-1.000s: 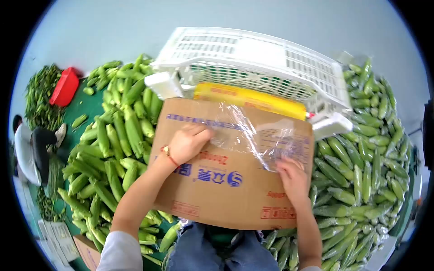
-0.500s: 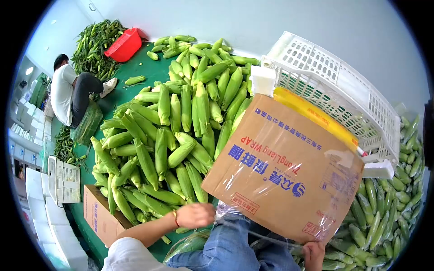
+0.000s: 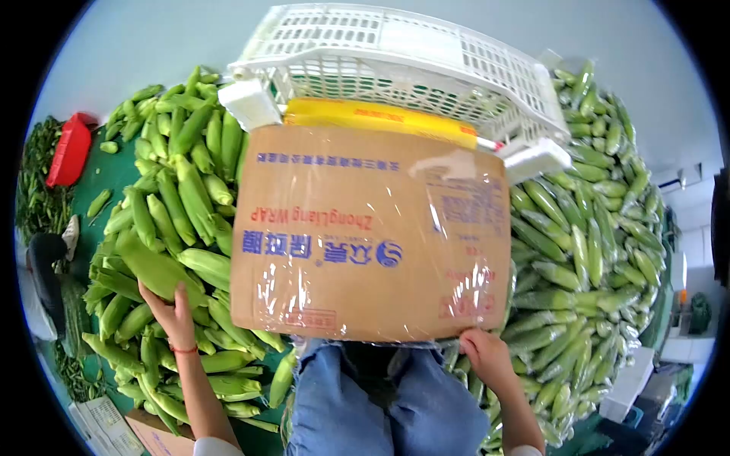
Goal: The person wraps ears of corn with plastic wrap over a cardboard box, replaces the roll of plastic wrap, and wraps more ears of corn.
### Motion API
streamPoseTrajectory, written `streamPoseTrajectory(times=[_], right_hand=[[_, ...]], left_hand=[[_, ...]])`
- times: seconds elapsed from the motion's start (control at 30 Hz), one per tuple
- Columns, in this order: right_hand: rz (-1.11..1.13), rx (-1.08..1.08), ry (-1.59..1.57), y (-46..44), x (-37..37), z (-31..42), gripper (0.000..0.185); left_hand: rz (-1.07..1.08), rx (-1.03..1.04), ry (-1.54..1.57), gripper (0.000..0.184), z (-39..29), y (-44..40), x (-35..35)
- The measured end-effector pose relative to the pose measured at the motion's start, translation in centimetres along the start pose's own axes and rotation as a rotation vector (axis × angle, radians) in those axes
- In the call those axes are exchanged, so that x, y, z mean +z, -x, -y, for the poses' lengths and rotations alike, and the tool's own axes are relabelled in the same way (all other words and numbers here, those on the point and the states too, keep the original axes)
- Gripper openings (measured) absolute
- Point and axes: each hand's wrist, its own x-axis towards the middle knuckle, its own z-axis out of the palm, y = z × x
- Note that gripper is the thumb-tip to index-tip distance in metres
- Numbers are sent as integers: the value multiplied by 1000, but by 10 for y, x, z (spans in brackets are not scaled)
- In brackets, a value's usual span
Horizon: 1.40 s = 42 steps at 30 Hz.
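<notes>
My left hand (image 3: 173, 313) is wrapped around the lower part of a green ear of corn in its husk (image 3: 156, 267), over the heap on the left. In front of my knees lies a cardboard box (image 3: 319, 182) with printed lettering. Clear cling film (image 3: 395, 315) shines across its near part and reaches the near edge. At the near right corner, my right hand (image 3: 488, 359) pinches the film's edge, its fingertips against the box. Beyond the box rests a long yellow carton (image 3: 372, 118).
A white plastic crate (image 3: 426, 49) stands behind the box. Unwrapped corn (image 3: 182, 190) is piled at left; film-wrapped corn (image 3: 578, 251) is heaped at right. A red basin (image 3: 71, 150) and a seated person's leg (image 3: 47, 266) show at far left.
My view has swung right. My left hand has gone from the box's near edge to the corn heap and taken hold of an ear. My right hand stays at the box's near right corner.
</notes>
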Motion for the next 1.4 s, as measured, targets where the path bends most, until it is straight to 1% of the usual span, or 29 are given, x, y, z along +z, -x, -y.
streamPoseTrajectory(times=[0.07, 0.1, 0.17, 0.2, 0.3, 0.33, 0.37, 0.4, 0.43, 0.47, 0.57, 0.63, 0.7, 0.73, 0.77, 0.8, 0.87, 0.93, 0.97, 1.0, 1.03, 1.07, 1.1, 1.17, 1.2, 1.23, 1.3, 1.37, 1.4], right_hand=[[4, 13, 72, 3, 1, 8, 8], [-1, 6, 107, 4, -1, 12, 9], [-8, 59, 138, 10, -6, 23, 10], [8, 65, 189, 14, -14, 29, 12], [16, 156, -649, 25, -48, 50, 12], [-110, 119, -810, 15, -45, 49, 16], [-173, -88, -959, -7, -42, 54, 17], [-208, 11, -1011, -32, -21, 54, 20], [-250, -177, -568, -64, -1, 56, 22], [-285, -357, -125, -85, 13, 58, 25], [-436, -433, 154, -116, 25, 53, 24], [-496, -435, 210, -122, 31, 56, 20], [-495, -433, 204, -129, 28, 57, 17], [-511, -471, 212, -131, 26, 58, 13], [-487, -470, 180, -129, 29, 59, 12], [-480, -477, 156, -132, 28, 59, 12], [-550, -523, 104, -142, 30, 57, 11], [-458, -458, 166, -140, 28, 59, 16], [-408, -423, 201, -139, 25, 57, 19], [-233, -306, 244, -134, 16, 67, 23], [-59, -185, 280, -125, 4, 86, 27], [127, -64, 311, -118, -2, 96, 32], [147, -78, 250, -118, 0, 94, 35], [180, -106, 124, -118, 7, 92, 43], [101, -124, 92, -119, 1, 98, 37], [-84, -336, 152, -125, 3, 97, 38], [-472, -763, 264, -143, 7, 92, 45], [-437, -762, 333, -172, 8, 87, 51], [-416, -763, 367, -188, 8, 84, 53]], left_hand=[[360, 708, -475, 62, -128, 16, 53], [554, 813, -523, 57, -163, 34, 83], [914, 1082, -368, 53, -191, 61, 133], [953, 1091, -365, 52, -188, 76, 155], [1133, 997, -292, 49, -169, 88, 191], [1217, 930, -264, 48, -164, 90, 193], [1192, 950, -245, 47, -163, 95, 192], [1151, 969, -228, 47, -163, 97, 191], [1081, 994, -220, 47, -162, 93, 193], [836, 1168, -185, 41, -150, 97, 187], [491, 1034, -331, 24, -141, 113, 129], [602, 1003, -521, 15, -93, 111, 105], [605, 639, -244, 19, -100, 88, 92], [444, 532, -270, 17, -118, 75, 96], [385, 726, -224, 17, -153, 50, 114], [402, 812, -230, 13, -167, 34, 134], [600, 720, -246, 5, -165, 19, 192], [1024, 814, -707, 13, -138, 27, 231], [969, 834, -748, 15, -157, 46, 226], [1074, 837, -796, 14, -170, 60, 204], [1154, 648, -782, 32, -188, 79, 182], [999, 918, -635, 59, -170, 99, 161], [1097, 874, -711, 77, -171, 107, 141], [1087, 902, -701, 82, -162, 101, 142], [1022, 880, -738, 81, -162, 91, 156], [958, 849, -774, 81, -163, 74, 178], [704, 871, -761, 80, -142, 33, 234], [667, 960, -712, 77, -143, -20, 281], [875, 901, -664, 75, -144, -37, 294]])
